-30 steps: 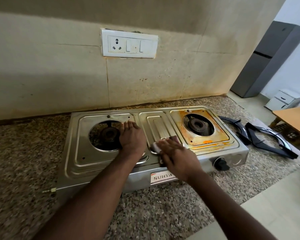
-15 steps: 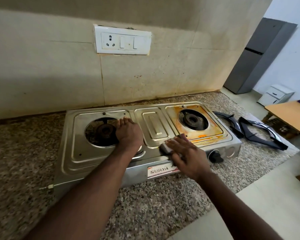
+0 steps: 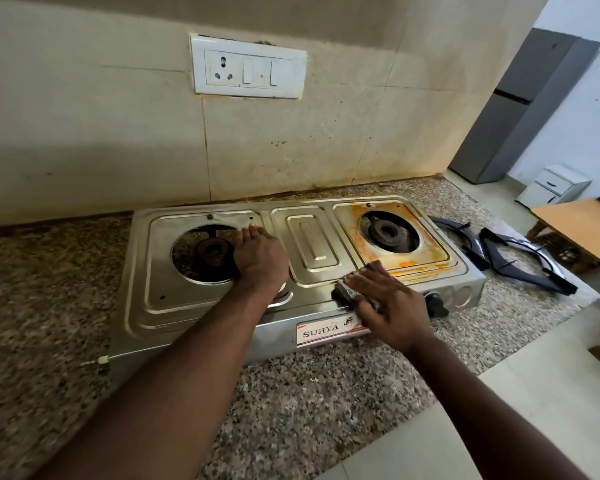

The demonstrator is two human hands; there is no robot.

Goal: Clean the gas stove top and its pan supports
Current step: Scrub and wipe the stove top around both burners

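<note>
Granite counter (image 3: 326, 393) carried the steel stove (image 3: 153, 306), its right burner well (image 3: 426, 237) rust-stained. Two black pan supports (image 3: 520, 261) lay off the stove, on the counter to its right. Your left hand (image 3: 260, 258) pressed flat, fingers extended, beside the left burner (image 3: 212, 252). Your right hand (image 3: 392, 306) gripped a scrub pad (image 3: 347, 291) against the stove's front edge.
</note>
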